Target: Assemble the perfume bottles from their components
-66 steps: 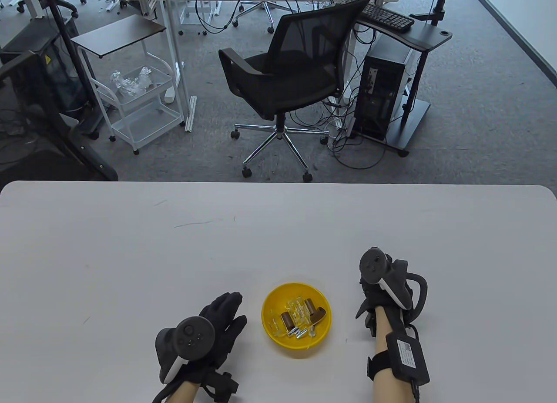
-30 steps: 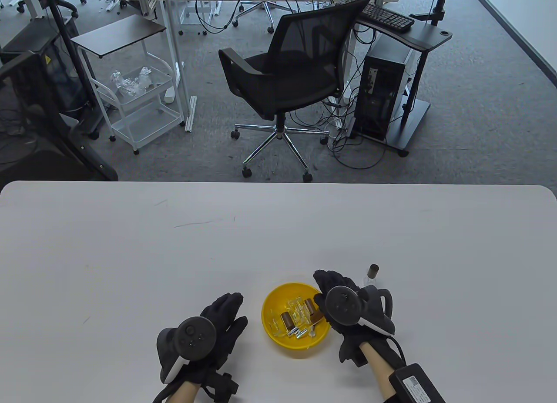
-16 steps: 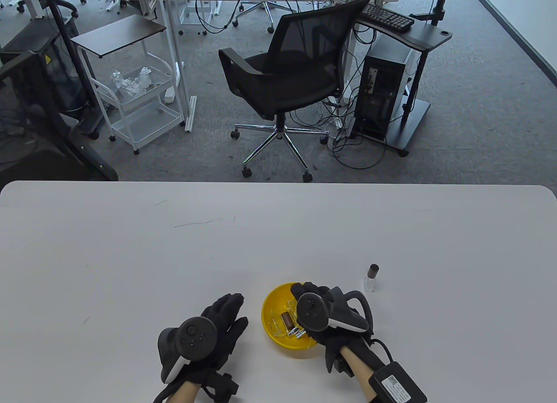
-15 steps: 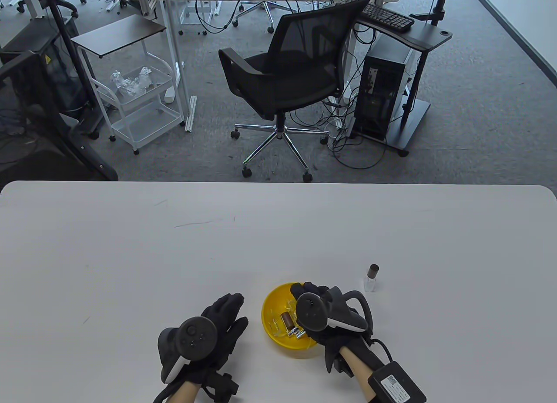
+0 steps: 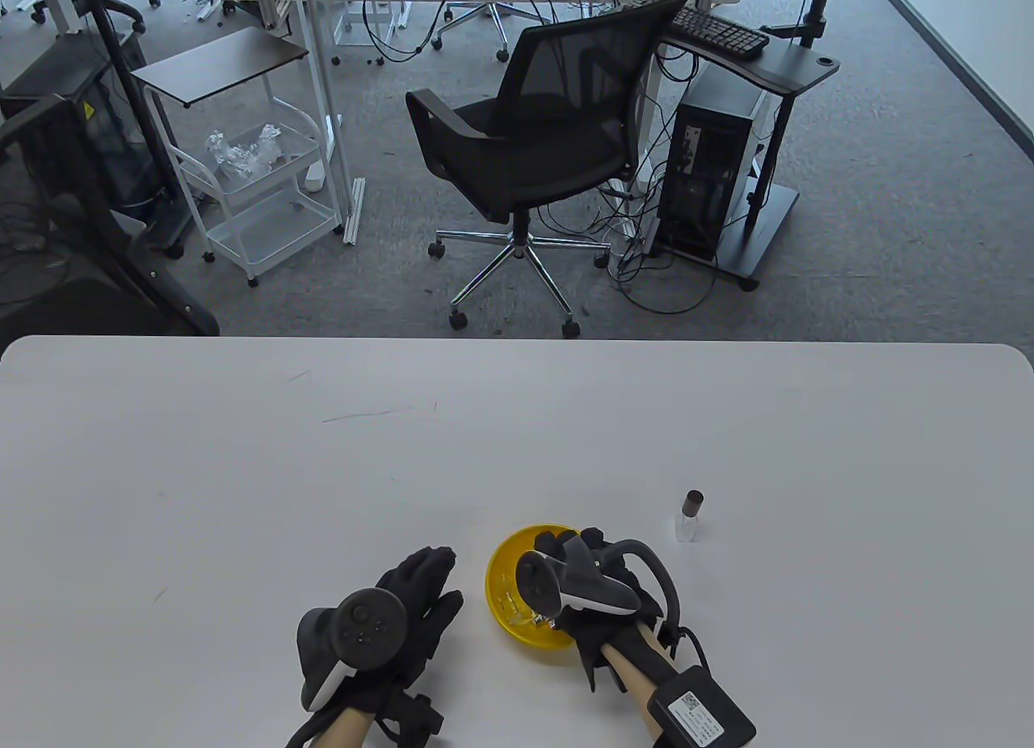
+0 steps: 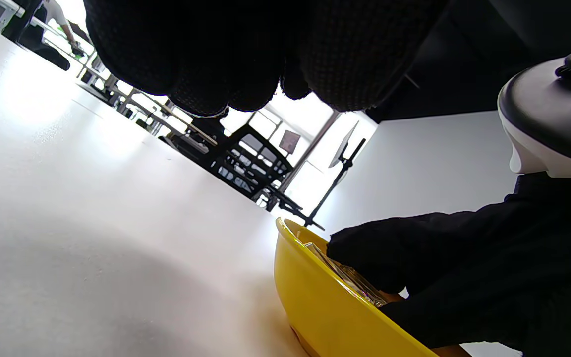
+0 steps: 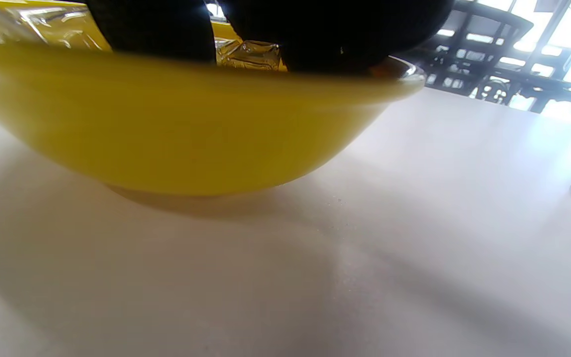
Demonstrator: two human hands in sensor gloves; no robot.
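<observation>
Table view, lower middle: your right hand [image 5: 602, 586] reaches into the yellow bowl [image 5: 505, 566], grip hidden; your left hand [image 5: 404, 611] rests flat, fingers spread.

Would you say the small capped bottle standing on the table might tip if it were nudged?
Probably. The bottle stands tall and narrow on a small base, with a dark cap on top, so a sideways nudge could topple it. Its clear body looks smooth, so likely slippery.
</observation>
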